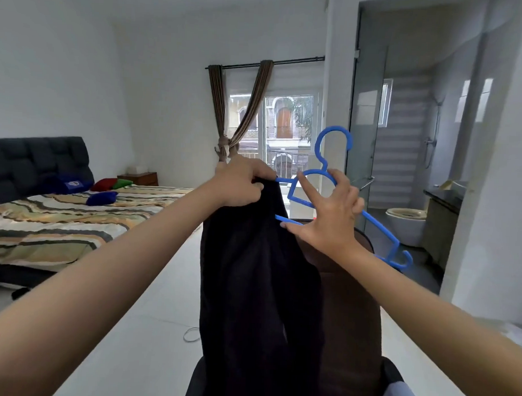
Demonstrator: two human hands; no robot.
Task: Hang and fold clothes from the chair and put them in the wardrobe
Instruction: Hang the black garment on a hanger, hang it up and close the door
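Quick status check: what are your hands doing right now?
Left hand grips dark garment at its top. Right hand holds blue hanger. One hanger arm inside garment, other bare. Nothing blocking.

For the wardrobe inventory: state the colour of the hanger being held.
Blue: the plastic hanger shows clearly in the head view.

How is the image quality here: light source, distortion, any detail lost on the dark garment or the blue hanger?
Head view: daylight from the balcony window backlights the scene; wide-angle bending curves walls and forearms; the dark hanging garment reads as near-featureless black; the blue plastic hanger stays crisp, as do the left hand and right hand.
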